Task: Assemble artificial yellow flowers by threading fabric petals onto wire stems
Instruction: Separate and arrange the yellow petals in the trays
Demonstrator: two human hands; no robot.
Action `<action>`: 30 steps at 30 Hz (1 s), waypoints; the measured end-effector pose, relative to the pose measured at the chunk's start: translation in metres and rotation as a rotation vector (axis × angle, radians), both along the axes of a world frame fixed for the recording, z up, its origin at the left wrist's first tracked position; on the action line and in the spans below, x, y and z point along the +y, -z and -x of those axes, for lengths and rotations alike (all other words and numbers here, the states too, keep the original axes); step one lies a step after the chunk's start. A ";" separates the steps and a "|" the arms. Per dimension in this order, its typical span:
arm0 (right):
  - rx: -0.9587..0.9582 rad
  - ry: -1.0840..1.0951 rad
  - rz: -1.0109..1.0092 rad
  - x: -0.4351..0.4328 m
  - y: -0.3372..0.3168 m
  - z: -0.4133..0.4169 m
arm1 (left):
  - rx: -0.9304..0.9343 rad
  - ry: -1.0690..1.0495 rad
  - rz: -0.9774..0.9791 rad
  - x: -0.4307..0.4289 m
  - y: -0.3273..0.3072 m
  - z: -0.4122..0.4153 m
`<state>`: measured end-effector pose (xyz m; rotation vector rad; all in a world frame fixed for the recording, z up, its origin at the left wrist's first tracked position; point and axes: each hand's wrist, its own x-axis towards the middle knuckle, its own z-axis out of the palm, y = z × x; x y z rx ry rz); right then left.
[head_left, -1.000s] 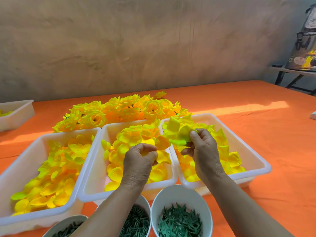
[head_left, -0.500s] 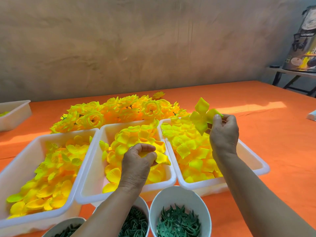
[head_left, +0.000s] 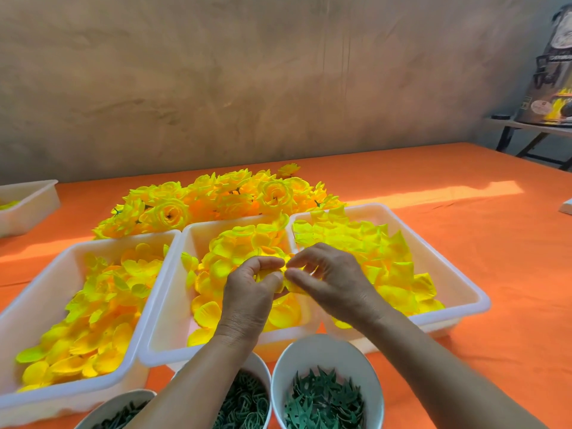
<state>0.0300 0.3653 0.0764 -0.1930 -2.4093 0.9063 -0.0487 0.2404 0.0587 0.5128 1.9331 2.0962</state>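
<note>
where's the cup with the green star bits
Head view, bottom centre: the cup stands just right of the ring cup, in front of the right tray.

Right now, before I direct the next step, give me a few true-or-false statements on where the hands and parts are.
1. The left hand and right hand meet above the middle tray. True.
2. The finished flowers lie inside a tray. False: they are piled on the orange cloth behind the trays.
3. The front right cup holds green leaf-shaped pieces. True.
4. The right hand is empty. False: together with the left hand, it pinches a yellow petal piece.
</note>
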 end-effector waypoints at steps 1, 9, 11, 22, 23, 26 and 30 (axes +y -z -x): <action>-0.022 -0.018 0.004 -0.005 0.002 0.002 | -0.025 0.018 -0.024 -0.001 -0.001 0.000; -0.058 0.018 0.043 -0.007 0.007 0.009 | -0.131 0.117 -0.119 -0.004 -0.003 0.002; -0.060 0.038 0.058 -0.007 0.008 0.010 | -0.129 0.141 -0.126 -0.005 -0.004 0.001; 0.005 0.051 0.258 -0.002 0.010 0.011 | -0.013 0.144 -0.029 -0.003 -0.003 -0.003; 0.003 0.051 0.265 -0.002 0.010 0.011 | -0.017 0.139 -0.034 -0.003 -0.003 -0.003; 0.018 0.073 0.300 -0.001 0.010 0.013 | -0.021 0.103 -0.045 -0.002 -0.002 -0.003; 0.124 0.124 0.583 0.006 0.008 0.014 | 0.003 0.042 -0.038 -0.002 -0.002 -0.002</action>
